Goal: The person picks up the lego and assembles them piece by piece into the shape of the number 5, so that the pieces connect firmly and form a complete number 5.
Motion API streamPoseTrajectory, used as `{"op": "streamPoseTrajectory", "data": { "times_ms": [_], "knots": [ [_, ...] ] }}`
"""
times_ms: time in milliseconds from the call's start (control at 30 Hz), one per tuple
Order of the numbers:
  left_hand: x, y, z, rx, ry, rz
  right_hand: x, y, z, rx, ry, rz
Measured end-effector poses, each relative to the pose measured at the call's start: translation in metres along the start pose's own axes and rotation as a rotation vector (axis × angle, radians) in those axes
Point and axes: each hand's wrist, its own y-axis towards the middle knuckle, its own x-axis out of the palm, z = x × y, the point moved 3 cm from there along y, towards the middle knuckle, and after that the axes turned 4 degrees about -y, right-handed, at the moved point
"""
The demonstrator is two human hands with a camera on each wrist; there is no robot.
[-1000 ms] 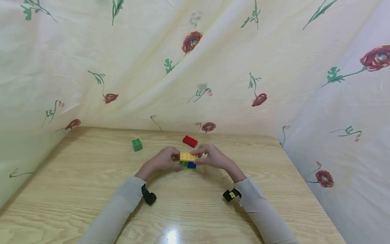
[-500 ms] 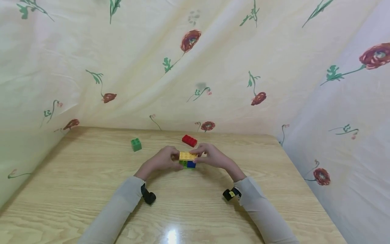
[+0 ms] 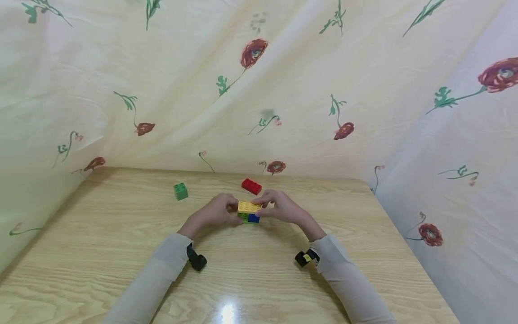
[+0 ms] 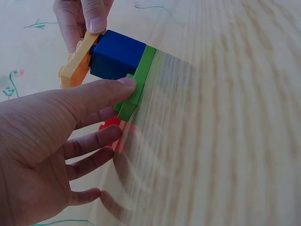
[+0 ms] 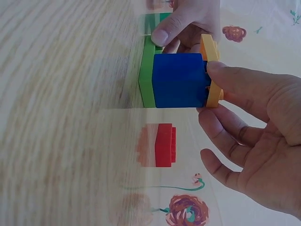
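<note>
A small stack of toy bricks stands between the two hands in the head view. At its bottom is a light green flat brick (image 5: 146, 70), low at the table, with a blue brick (image 5: 178, 80) on one end. A yellow flat brick (image 3: 247, 207) lies across the top, overhanging toward the left hand; blue studs show in a narrow gap under it. The left hand (image 3: 220, 210) holds the light green brick, its thumb (image 4: 124, 84) on the near side and other fingers behind. With thumb and fingers, the right hand (image 3: 281, 208) pinches the yellow brick's right end.
Just behind the stack lies a red brick (image 3: 252, 186) on the wooden table (image 3: 251, 270). Farther left stands a dark green brick (image 3: 180, 191). A flowered cloth (image 3: 182, 90) hangs along the table's back and sides. Each wrist carries a black camera.
The hands and bricks hold almost the same positions. Only a slight shift of the head view shows.
</note>
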Motion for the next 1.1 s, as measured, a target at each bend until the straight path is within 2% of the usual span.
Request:
{"op": "streamPoseTrajectory", "data": {
  "times_ms": [800, 1100],
  "knots": [
    [-0.0004, 0.0022, -0.0017, -0.007, 0.017, 0.004, 0.001, 0.0014, 0.0003, 0.05, 0.004, 0.025],
    [-0.001, 0.0025, -0.0016, -0.002, 0.032, 0.005, 0.0, 0.0027, 0.0027, 0.026, -0.002, 0.024]
  ]
}}
